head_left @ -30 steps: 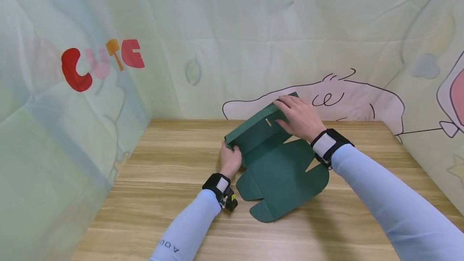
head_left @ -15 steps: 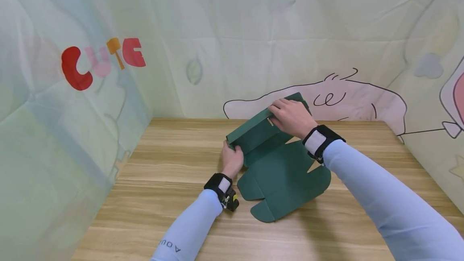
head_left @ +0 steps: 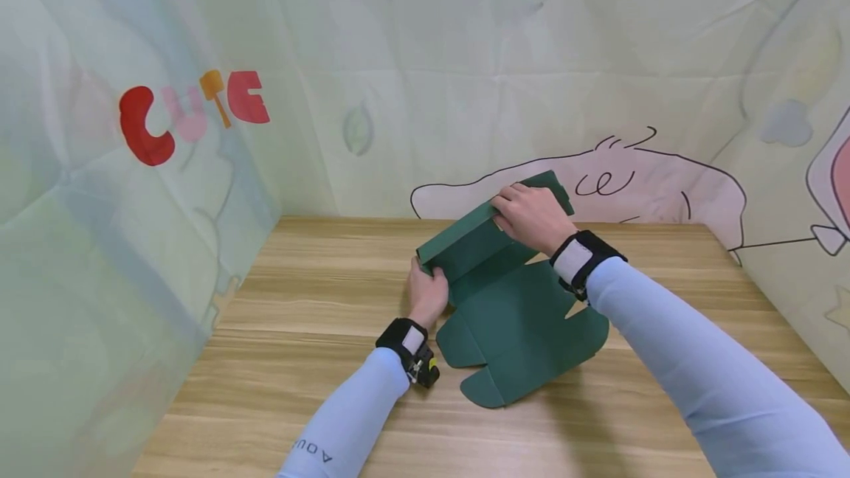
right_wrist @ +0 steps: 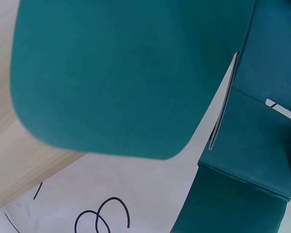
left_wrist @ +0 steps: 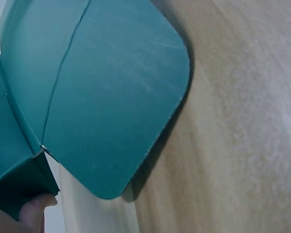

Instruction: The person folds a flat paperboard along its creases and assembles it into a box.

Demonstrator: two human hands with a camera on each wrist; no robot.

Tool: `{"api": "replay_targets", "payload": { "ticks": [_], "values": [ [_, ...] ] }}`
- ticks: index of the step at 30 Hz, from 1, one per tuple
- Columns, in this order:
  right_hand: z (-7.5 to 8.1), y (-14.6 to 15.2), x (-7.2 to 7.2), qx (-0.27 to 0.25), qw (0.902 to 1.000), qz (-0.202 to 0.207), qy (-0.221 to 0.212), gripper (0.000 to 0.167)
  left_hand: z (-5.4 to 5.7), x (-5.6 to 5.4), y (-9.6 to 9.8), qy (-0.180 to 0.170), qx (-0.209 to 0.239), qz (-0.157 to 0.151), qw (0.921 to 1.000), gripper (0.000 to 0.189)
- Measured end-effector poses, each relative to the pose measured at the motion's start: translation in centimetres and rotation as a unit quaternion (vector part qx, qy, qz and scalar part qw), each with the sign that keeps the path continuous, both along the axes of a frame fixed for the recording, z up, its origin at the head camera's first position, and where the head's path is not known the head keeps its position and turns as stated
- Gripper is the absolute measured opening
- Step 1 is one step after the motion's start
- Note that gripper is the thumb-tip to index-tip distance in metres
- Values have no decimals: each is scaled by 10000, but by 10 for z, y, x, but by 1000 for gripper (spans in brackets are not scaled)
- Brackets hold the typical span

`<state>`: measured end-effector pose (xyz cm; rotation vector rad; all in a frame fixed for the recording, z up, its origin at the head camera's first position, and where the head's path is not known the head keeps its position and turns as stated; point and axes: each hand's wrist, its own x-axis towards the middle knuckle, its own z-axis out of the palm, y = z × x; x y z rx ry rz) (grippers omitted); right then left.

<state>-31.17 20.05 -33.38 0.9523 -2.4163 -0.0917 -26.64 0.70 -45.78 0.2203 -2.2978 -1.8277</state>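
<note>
A dark green cardboard box, partly folded, stands over the middle of the table with its creased back part raised and its flat lid panel towards me. My left hand pinches the left end of the raised part, thumb inside; in the left wrist view the thumb shows at a folded flap. On the upper edge, right of its middle, my right hand grips the folded wall, fingers over the top. Past that hand an end flap sticks out to the right. The right wrist view shows a narrow slot in the wall.
The wood-grain table reaches back to a printed cloth backdrop, which also rises at both sides. Rounded side flaps of the box spread over the table close to my left wrist.
My right hand has slid left along the upper edge and now closes its fingers over it, baring more of the right end flap. My left hand keeps its hold at the left end.
</note>
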Motion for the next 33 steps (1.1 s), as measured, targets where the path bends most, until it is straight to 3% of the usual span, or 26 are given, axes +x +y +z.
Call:
{"api": "replay_targets", "payload": {
  "ticks": [19,25,33],
  "values": [
    [-13,-11,5,-982,9937,-345,-410,16,2,-1,0,27,33,32,10000,43],
    [-18,-16,6,-1428,9852,-558,-761,23,1,-2,-1,49,-26,69,10000,44],
    [-27,-22,6,-2156,9657,-796,-1209,24,-2,-2,0,0,-71,31,10000,44]
  ]
}}
